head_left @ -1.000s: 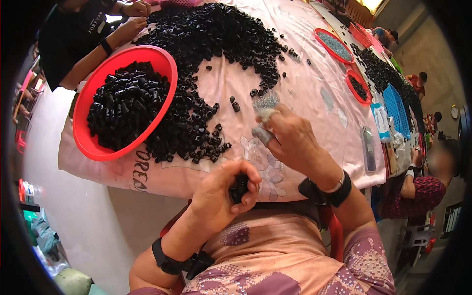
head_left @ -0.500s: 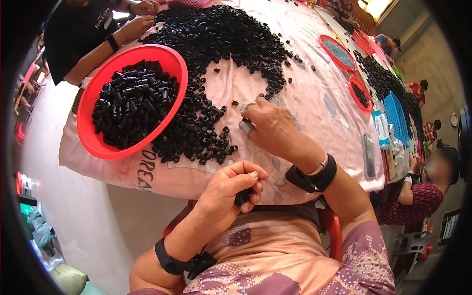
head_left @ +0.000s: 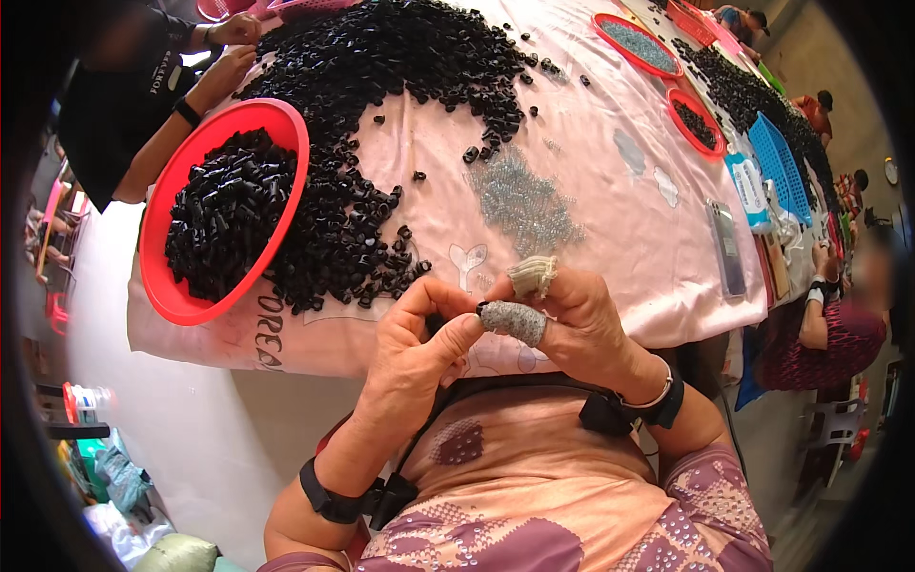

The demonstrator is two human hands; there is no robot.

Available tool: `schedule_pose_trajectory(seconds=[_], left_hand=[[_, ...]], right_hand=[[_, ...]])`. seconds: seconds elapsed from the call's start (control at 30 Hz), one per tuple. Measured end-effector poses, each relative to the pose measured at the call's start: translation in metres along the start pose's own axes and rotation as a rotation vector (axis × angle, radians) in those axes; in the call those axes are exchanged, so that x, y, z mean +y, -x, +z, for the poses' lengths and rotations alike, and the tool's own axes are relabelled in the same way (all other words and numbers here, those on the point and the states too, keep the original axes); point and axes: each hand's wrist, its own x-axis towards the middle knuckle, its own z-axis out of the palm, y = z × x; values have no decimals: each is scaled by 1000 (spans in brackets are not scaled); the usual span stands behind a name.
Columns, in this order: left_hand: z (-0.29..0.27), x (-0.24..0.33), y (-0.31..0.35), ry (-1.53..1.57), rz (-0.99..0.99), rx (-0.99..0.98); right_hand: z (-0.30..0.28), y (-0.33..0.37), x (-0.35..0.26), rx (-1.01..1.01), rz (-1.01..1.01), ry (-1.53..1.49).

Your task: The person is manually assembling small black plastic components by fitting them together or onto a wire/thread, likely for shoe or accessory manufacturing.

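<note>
Close together over the table's near edge, my two hands meet at the fingertips. My left hand (head_left: 415,348) is closed with thumb and fingers pinched round a small black plastic piece (head_left: 482,307), of which only a bit shows. My right hand (head_left: 586,329), with fabric covers on its thumb and a finger, pinches at that same piece; whether it holds something else is hidden. Beyond it lies a patch of small silvery, spring-like pieces (head_left: 524,200). A large heap of small black plastic caps (head_left: 381,57) spreads across the table to the left and far side.
At the left edge stands a red basin (head_left: 154,257) full of black tubular parts. A co-worker's hands (head_left: 229,57) work at the heap's far left. Toward the right are red trays (head_left: 679,71), a blue basket (head_left: 777,172), a phone (head_left: 726,248) and a white-blue packet (head_left: 748,191).
My right hand has come back from the tabletop to my left hand, uncovering the silvery patch. My left hand has turned and risen slightly. The whole view has shifted a little.
</note>
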Motion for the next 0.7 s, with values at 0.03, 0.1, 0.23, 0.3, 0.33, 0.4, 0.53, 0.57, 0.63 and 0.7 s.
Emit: schedule_pose_trajectory(seconds=[0.03, 0.1, 0.23, 0.3, 0.33, 0.4, 0.53, 0.57, 0.63, 0.7], left_hand=[[1, 0, 1, -5, -4, 1], [3, -2, 3, -9, 38, 6], [5, -1, 4, -46, 93, 12], [4, 1, 4, -113, 142, -30], [3, 2, 4, -110, 144, -28], [-1, 4, 5, 21, 32, -73], [-2, 5, 4, 71, 27, -55], [-3, 4, 4, 67, 36, -41], [-3, 4, 2, 65, 39, -31], [-3, 5, 0, 118, 53, 87]], right_hand=[[1, 1, 0, 7, 21, -60], [4, 2, 0, 15, 43, -122], [5, 3, -5, 11, 87, -171], [5, 3, -8, 14, 123, -202], [4, 3, -8, 18, 139, -186], [1, 2, -8, 19, 155, -169], [-10, -4, -9, 136, 107, -68], [-14, -5, -8, 164, 100, -44], [-22, -6, -7, 226, 90, 5], [-29, -6, -7, 204, 83, 96]])
